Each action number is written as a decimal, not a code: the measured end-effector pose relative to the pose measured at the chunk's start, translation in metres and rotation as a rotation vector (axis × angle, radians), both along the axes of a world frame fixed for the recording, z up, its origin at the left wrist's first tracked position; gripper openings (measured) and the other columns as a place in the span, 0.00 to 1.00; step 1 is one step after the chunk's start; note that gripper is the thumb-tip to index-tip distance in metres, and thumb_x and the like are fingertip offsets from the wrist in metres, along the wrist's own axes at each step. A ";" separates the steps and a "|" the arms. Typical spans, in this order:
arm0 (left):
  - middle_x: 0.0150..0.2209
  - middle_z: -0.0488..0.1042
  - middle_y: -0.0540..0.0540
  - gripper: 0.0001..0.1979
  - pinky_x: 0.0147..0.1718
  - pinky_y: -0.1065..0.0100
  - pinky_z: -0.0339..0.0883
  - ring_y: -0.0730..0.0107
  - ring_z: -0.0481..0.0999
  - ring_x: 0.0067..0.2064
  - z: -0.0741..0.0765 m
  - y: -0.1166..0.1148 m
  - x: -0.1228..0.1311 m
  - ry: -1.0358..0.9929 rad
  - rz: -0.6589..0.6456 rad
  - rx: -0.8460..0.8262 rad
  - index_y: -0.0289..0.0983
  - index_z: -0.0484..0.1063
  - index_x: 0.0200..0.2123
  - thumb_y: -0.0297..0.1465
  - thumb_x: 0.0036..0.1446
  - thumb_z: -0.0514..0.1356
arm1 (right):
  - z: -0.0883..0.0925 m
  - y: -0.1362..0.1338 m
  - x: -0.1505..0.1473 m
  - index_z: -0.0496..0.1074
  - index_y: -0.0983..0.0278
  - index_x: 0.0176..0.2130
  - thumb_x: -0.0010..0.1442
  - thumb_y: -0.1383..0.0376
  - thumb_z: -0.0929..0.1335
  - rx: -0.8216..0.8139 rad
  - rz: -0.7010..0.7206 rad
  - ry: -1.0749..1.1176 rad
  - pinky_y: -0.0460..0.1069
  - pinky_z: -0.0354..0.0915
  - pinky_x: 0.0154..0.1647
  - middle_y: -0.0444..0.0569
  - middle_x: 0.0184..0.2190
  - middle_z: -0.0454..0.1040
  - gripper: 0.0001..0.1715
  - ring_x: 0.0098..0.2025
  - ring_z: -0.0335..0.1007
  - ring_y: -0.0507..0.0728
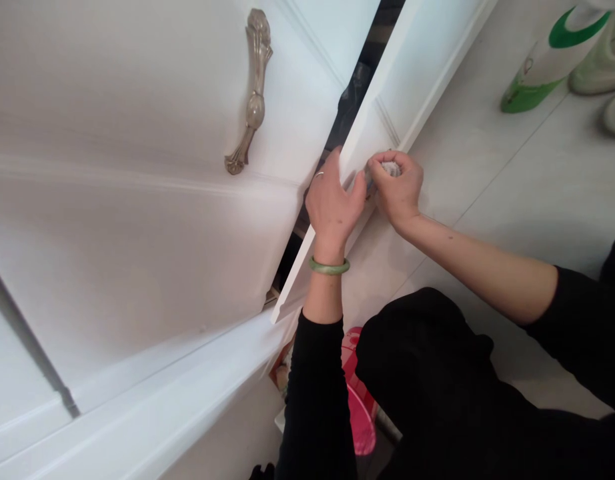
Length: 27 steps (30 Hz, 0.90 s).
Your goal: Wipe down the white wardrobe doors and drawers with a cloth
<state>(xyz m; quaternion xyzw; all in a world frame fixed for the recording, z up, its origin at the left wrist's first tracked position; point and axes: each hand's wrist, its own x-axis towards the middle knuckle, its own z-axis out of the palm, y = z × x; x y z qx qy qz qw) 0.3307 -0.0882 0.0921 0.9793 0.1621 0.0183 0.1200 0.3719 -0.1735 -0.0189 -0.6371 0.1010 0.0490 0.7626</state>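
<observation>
A white cabinet door (372,133) stands ajar, with a dark gap behind its edge. My left hand (335,200), with a green bangle at the wrist and a ring, grips that edge; its fingers reach to the gap side and its thumb lies across the front. Close beside the thumb, my right hand (400,187) is closed around a crumpled white cloth (391,169) and held against the door's front. Between both hands a small greyish part shows, mostly covered, and I cannot make out what it is.
A neighbouring white cabinet front (137,240) carries an ornate metal handle (255,100). On the tiled floor (467,180) stand a white and green bottle (542,67) and pale shoes (600,67). A pink container (360,420) is low down by my black-clothed knee (422,353).
</observation>
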 end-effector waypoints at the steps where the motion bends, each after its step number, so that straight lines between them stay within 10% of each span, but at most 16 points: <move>1: 0.68 0.77 0.41 0.30 0.68 0.54 0.70 0.48 0.73 0.71 0.000 0.000 0.000 -0.001 0.001 -0.004 0.46 0.67 0.71 0.50 0.73 0.57 | 0.001 0.000 0.001 0.76 0.58 0.35 0.63 0.53 0.72 -0.004 -0.003 0.009 0.58 0.77 0.53 0.45 0.35 0.80 0.11 0.40 0.79 0.59; 27: 0.68 0.77 0.39 0.29 0.68 0.55 0.69 0.48 0.74 0.71 -0.001 -0.003 -0.002 -0.009 0.008 0.014 0.43 0.67 0.71 0.50 0.74 0.56 | -0.009 -0.002 -0.008 0.75 0.60 0.40 0.63 0.50 0.73 -0.001 -0.020 -0.059 0.59 0.74 0.59 0.46 0.40 0.79 0.16 0.44 0.76 0.58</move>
